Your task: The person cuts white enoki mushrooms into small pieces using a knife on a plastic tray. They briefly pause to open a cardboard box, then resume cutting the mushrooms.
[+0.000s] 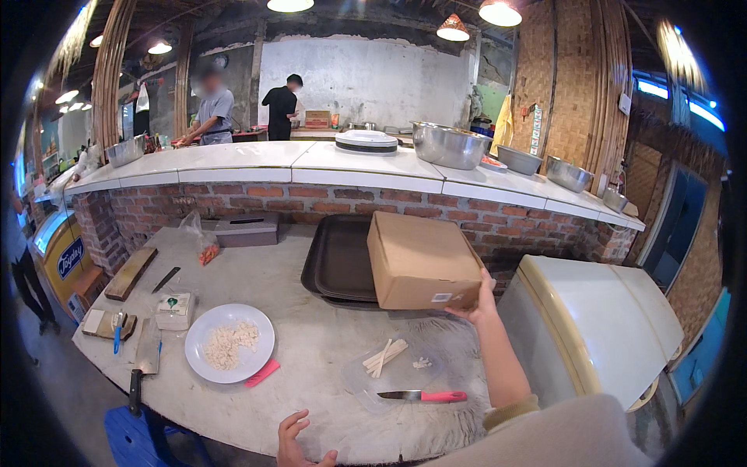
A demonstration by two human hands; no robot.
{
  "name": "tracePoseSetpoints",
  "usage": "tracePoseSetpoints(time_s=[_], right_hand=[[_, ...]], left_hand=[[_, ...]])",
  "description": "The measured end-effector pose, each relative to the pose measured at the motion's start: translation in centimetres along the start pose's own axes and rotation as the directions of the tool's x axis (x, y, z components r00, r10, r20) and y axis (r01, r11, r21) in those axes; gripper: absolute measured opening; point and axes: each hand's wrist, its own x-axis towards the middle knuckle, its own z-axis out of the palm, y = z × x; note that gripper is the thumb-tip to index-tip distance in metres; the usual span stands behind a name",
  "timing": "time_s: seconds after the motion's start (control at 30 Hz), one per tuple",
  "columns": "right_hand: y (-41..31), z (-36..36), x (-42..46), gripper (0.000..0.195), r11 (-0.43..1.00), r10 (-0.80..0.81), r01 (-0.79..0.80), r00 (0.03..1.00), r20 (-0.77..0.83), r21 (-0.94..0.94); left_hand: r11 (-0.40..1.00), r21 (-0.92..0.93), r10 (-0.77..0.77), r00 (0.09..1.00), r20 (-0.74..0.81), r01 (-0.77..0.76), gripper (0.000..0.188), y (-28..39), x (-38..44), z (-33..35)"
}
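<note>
My right hand [481,303] grips the near right corner of a closed cardboard box [429,251], thumb at its lower front. The box overlaps stacked dark trays [344,257] by the brick wall; I cannot tell if it rests on them. My left hand [300,441] holds nothing, fingers apart, by the table's front edge. Between my hands, a clear plastic sheet or board [359,373] bears pale strips [386,357], small chopped bits [421,363] and a pink-handled knife [423,396]. Left of these, a white plate [201,368] holds pale chopped pieces [227,344], beside a pink knife sheath [262,373].
A cleaver [146,350] overhangs the table's front left edge. Nearby lie a blue-handled peeler [118,333], a wrapped tissue pack [174,310] and wooden boards [132,273]. A white chest freezer [601,327] stands right. Steel bowls [446,146] top the tiled counter [362,175]; two people work beyond.
</note>
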Motion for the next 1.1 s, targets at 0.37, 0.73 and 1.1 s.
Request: tracePoseSetpoints(time_s=[0.37, 0.73, 1.1], right_hand=[[0.6, 1.2, 0.4, 0.118, 0.964, 0.139, -0.149, 0.989, -0.059, -0.222], [5.0, -4.1, -7.7, 0.050, 0.656, -0.225, 0.328, 0.945, 0.239, -0.679], [7.9, -4.4, -17.1, 0.023, -0.124, 0.214, 0.759, 0.649, 0.730, -0.639]], left_hand=[[0.999, -0.045, -0.014, 0.997, 0.076, 0.017, 0.073, 0.3, -0.1, -1.2], [0.961, 0.013, -0.244, 0.825, 0.509, 0.276, 0.058, 7.5, 7.5, -2.7], [0.876, 0.062, 0.269, 0.592, 0.759, -0.478, 0.038, 4.1, 11.3, 2.4]])
